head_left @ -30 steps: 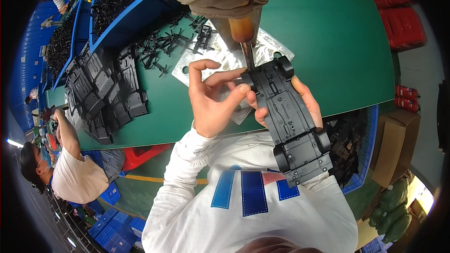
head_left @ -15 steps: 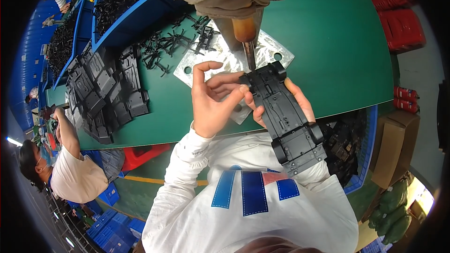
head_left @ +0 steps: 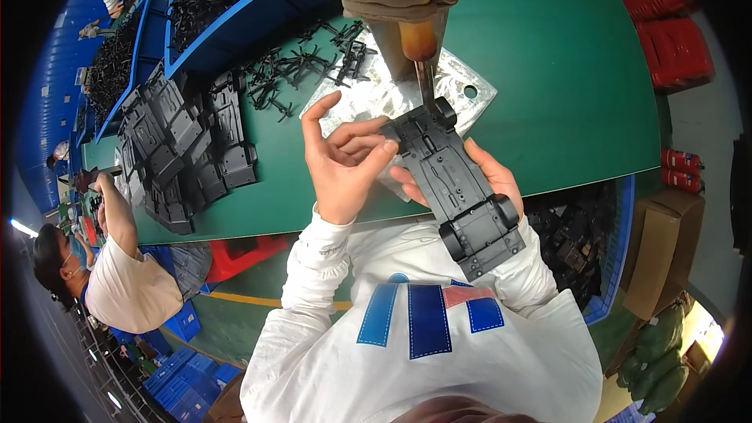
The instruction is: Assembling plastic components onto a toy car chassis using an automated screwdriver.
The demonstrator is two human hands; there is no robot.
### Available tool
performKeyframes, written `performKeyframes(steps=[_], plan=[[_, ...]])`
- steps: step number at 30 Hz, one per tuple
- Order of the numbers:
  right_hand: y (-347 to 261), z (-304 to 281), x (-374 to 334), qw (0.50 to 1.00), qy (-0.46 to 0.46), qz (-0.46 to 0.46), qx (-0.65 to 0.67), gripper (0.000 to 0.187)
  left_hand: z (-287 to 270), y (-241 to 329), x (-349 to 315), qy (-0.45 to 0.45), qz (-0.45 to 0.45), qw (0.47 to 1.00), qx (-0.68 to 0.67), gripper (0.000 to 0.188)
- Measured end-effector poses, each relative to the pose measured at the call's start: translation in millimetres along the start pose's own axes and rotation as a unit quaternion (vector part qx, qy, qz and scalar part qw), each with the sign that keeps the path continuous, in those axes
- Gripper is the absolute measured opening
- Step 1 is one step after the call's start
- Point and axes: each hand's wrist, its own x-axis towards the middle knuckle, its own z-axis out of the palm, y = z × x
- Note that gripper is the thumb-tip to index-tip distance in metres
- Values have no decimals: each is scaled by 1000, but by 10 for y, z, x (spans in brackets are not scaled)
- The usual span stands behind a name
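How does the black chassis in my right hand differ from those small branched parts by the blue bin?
The chassis is one broad, long piece; the branched parts are thin and much smaller. Your right hand holds the chassis, while the branched parts lie loosely scattered. Both are black.

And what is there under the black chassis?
The right hand grips the black chassis from below: its fingers show at the left edge, its thumb at the right. Silver plate shows beyond its upper end. The palm and anything directly beneath are covered.
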Motion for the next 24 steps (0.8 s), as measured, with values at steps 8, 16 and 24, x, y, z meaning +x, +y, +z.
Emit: performKeyframes(steps=[8,16,24], plan=[[-18,-126,28,999,-40,11,31,69,-12,-24,24,1,14,1000,16,80],[-19,-117,55,999,-39,4,6,70,-2,-25,62,-9,15,1000,17,71],[-4,0,107,998,-53,0,16,68,-11,28,70,-25,18,999,44,59]])
